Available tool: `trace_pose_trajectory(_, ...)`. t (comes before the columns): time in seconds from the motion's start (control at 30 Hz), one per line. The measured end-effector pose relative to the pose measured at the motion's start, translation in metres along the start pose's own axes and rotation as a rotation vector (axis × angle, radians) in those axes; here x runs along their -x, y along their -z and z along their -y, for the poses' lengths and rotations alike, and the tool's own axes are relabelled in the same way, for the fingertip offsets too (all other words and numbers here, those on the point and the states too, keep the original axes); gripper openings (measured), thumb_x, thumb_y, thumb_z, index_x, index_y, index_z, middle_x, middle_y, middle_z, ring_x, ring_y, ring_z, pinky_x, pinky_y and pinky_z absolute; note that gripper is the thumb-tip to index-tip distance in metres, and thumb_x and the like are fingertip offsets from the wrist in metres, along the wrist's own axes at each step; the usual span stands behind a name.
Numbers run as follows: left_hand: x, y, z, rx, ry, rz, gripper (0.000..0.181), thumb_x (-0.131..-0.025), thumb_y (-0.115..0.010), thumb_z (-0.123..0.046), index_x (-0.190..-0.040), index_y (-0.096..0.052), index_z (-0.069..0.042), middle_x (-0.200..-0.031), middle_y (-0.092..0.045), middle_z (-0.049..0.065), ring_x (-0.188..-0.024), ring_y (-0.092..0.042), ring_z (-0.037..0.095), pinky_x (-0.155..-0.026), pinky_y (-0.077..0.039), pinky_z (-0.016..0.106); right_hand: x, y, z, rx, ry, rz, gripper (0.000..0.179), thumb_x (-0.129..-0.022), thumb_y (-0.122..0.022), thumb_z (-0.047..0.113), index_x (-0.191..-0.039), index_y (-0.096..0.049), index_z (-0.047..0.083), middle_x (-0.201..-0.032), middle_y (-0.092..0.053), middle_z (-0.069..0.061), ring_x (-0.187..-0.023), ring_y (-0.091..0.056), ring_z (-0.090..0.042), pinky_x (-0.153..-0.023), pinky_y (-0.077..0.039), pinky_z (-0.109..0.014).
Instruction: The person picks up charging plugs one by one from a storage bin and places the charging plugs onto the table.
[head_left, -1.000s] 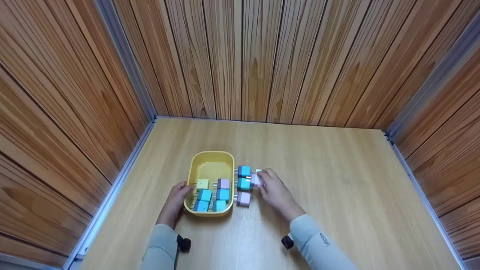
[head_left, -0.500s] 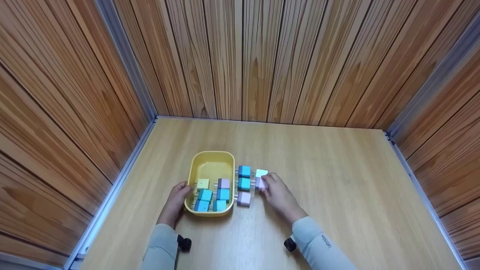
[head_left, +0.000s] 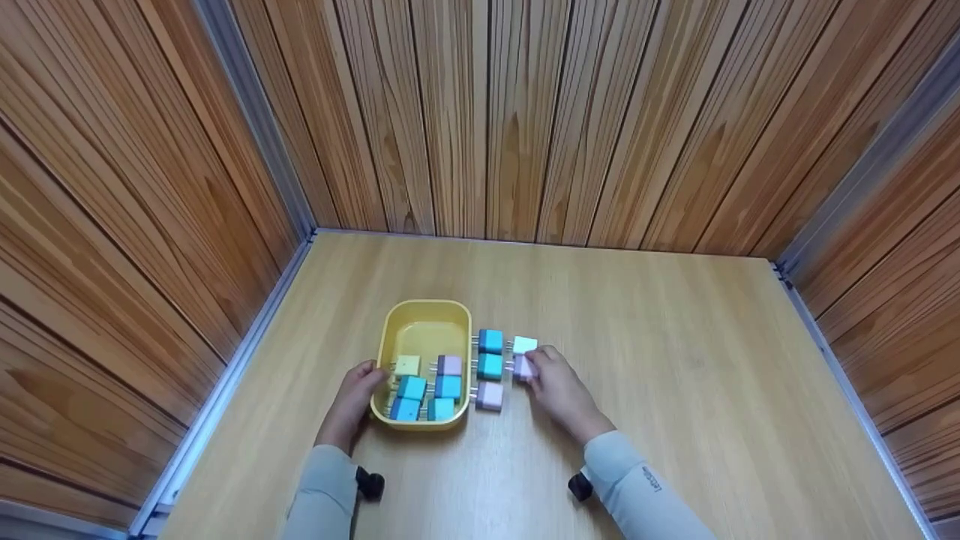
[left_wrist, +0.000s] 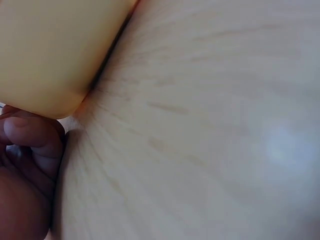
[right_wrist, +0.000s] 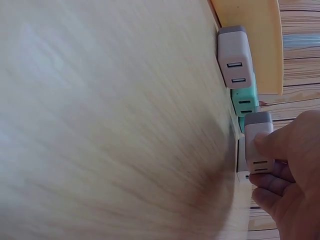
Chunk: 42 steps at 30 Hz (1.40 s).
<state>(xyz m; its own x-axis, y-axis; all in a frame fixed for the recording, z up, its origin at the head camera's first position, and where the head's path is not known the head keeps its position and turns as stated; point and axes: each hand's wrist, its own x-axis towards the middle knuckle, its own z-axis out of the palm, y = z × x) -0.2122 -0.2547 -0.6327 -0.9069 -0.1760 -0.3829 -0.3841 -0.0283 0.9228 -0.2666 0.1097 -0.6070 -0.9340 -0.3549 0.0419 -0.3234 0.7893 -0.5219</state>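
A yellow plastic bin (head_left: 424, 309) stands on the table, with several teal, blue, lavender and pale yellow USB chargers (head_left: 448, 387) in its near half. My left hand (head_left: 352, 397) grips the bin's left side, thumb at the rim; curled fingers (left_wrist: 37, 135) show by its wall in the left wrist view. My right hand (head_left: 561, 394) pinches a lavender charger (right_wrist: 258, 145) between thumb and fingers. Touching or nearly touching its far side is a whitish-mint charger (head_left: 525, 345). Two teal chargers (head_left: 490, 354) and another lavender charger (head_left: 489, 397) line the bin's right side, prongs pointing left.
The wooden tabletop (head_left: 660, 360) stretches right and behind the bin. Wood-panelled walls (head_left: 510, 120) with metal corner posts (head_left: 259, 112) enclose it at the back and both sides. A small black device (head_left: 580, 487) sits at each wrist.
My right hand has shifted slightly right and toward me with the lavender charger. The whitish-mint charger, partly covered before, now shows fully. My left hand keeps its hold on the bin.
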Motion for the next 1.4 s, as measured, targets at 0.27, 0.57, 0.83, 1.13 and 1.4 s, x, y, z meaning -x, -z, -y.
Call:
trace_pose_trajectory(0.27, -0.002, 0.001, 0.002, -0.001, 0.013, 0.005, 0.025, -0.093, -0.060, -0.027, -0.108, -0.062, -0.007, -0.122, -0.064, 0.008, -0.106, -0.060, 0.023, -0.080, -0.052, 0.029, -0.003, -0.004, -0.005, -0.001, -0.022, 0.029, 0.043, -0.100, -0.065, 0.012, -0.142, -0.056, 0.008, -0.142, -0.053, -0.009, -0.137, -0.052, -0.028, -0.114, -0.041, -0.045)
trace_pose_trajectory(0.57, -0.001, 0.001, 0.001, 0.017, -0.019, 0.012, 0.025, -0.092, -0.061, -0.026, -0.105, -0.061, -0.005, -0.112, -0.066, 0.009, -0.093, -0.063, 0.021, -0.071, -0.052, 0.028, -0.005, -0.004, -0.007, -0.026, -0.037, 0.033, 0.043, -0.100, -0.064, 0.013, -0.142, -0.056, 0.009, -0.142, -0.054, -0.009, -0.135, -0.052, -0.027, -0.113, -0.041, -0.045)
trace_pose_trajectory(0.83, -0.001, 0.002, 0.001, 0.013, -0.003, 0.012, 0.025, -0.094, -0.060, -0.025, -0.109, -0.061, -0.005, -0.112, -0.066, 0.010, -0.091, -0.062, 0.021, -0.070, -0.050, 0.027, -0.006, -0.005, -0.009, -0.031, -0.009, 0.028, 0.044, -0.100, -0.064, 0.011, -0.143, -0.056, 0.010, -0.142, -0.054, -0.009, -0.136, -0.052, -0.028, -0.114, -0.041, -0.045)
trace_pose_trajectory(1.13, -0.002, 0.001, 0.001, -0.011, 0.020, -0.016, 0.023, -0.093, -0.059, -0.026, -0.107, -0.062, -0.008, -0.110, -0.068, 0.008, -0.078, -0.064, 0.019, -0.057, -0.045, 0.025, -0.005, -0.008, -0.010, 0.004, -0.002, 0.029, 0.046, -0.099, -0.066, 0.011, -0.143, -0.056, 0.010, -0.141, -0.054, -0.009, -0.136, -0.052, -0.026, -0.113, -0.042, -0.045)
trace_pose_trajectory(1.4, -0.001, 0.001, -0.001, -0.025, 0.038, -0.004, 0.026, -0.093, -0.060, -0.029, -0.111, -0.063, -0.010, -0.115, -0.066, 0.008, -0.085, -0.063, 0.021, -0.060, -0.044, 0.027, -0.004, -0.004, -0.010, -0.021, -0.027, 0.050, 0.049, -0.101, -0.065, 0.017, -0.147, -0.052, 0.013, -0.146, -0.052, -0.008, -0.140, -0.049, -0.026, -0.114, -0.040, -0.046)
